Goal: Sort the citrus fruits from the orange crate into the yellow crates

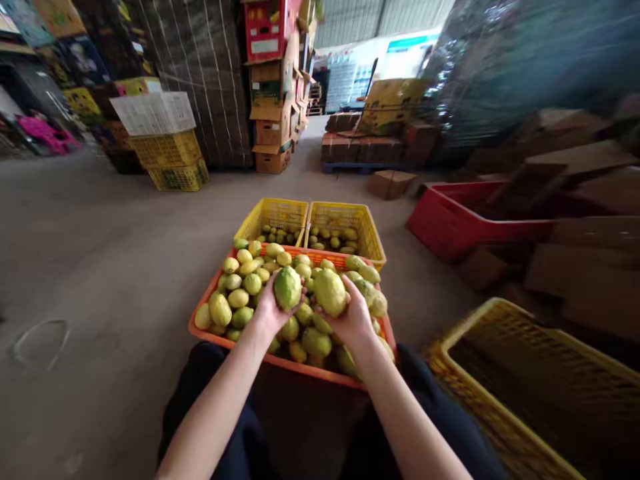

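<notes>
My left hand is closed around a bumpy green guava-like fruit. In my right hand sits a larger, paler yellow-green guava-like fruit, with the fingers curled under it. Both fruits are held side by side, a little apart, above a wide orange crate. Heaped in that crate are many similar fruits, yellow to green, some round and some longer. My hands and forearms hide part of the heap.
Two yellow crates holding smaller fruits stand just beyond the orange one. A large yellow basket is at my right, with a red bin and cardboard behind it. Stacked boxes and yellow crates stand farther back.
</notes>
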Available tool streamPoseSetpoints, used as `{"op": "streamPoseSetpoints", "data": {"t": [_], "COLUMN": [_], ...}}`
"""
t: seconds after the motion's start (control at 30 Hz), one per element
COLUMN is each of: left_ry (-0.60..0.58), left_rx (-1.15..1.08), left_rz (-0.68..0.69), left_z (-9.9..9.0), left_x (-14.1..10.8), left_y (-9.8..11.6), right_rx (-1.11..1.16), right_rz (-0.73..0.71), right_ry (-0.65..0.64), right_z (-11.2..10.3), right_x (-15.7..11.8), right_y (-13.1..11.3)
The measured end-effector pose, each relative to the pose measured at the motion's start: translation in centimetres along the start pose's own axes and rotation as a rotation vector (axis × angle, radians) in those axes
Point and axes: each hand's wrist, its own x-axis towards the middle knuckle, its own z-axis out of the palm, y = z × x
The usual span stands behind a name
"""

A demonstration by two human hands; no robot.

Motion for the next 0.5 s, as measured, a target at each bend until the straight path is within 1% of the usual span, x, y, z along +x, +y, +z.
{"op": "streamPoseSetpoints", "data": {"t": [0.13, 0.2, 0.23, 0.33, 0.43, 0.5], "left_ry": [-0.043, -0.034, -0.022, 0.036, 0.077, 0.071], "left_rx": [-0.026, -0.022, -0.027, -0.089, -0.184, -0.219], "left_rz": [-0.017, 0.007, 0.025, 0.046, -0.005, -0.030], "left_z": [-0.16, -0.10, -0.02, 0.28, 0.42, 0.35], "left_x": [-0.28, -0.34, -0.37, -0.44, -0.48, -0.43], "left_y": [-0.35, -0.33, -0.28, -0.05, 0.05, -0.02], "right_rx": [0.012, -0.002, -0.016, -0.058, -0.065, -0.068], "right_rz": [0.021, 0.047, 0.061, 0.102, 0.115, 0.098], "right_ry": [-0.113, -0.155, -0.155, -0.101, -0.044, 0.005], "right_z": [-0.52, -0.79, -0.89, -0.95, -0.61, -0.34], "right_x": [-0.02, 0.17, 0.29, 0.58, 0.58, 0.48], "right_y": [-0.19, -0.14, -0.09, 0.11, 0.28, 0.36]}}
